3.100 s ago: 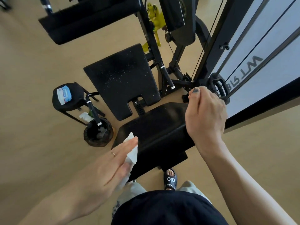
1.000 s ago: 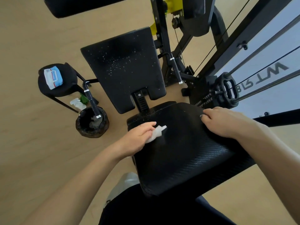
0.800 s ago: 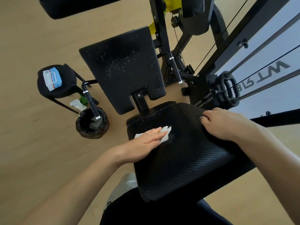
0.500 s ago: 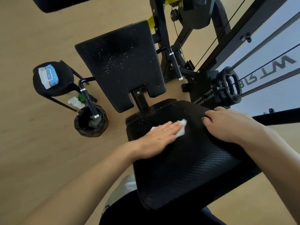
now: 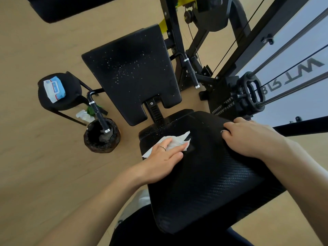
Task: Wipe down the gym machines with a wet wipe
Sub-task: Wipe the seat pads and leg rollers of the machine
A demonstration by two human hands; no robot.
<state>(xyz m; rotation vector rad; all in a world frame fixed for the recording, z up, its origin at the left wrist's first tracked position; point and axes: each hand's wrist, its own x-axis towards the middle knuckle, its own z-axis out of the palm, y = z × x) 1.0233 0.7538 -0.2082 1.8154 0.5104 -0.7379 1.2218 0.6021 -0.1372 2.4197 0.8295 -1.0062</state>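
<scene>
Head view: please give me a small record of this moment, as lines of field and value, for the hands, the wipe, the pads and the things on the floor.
left hand: the left hand presses the wet wipe flat, fingers straight
right hand: the right hand rests on the pad's far right edge
surface being wiped: the seat pad, black and textured
white specks: on the seat pad's far edge and on the back pad
wipes pack: lies on the round stool
floor: black bin beside the stool
</scene>
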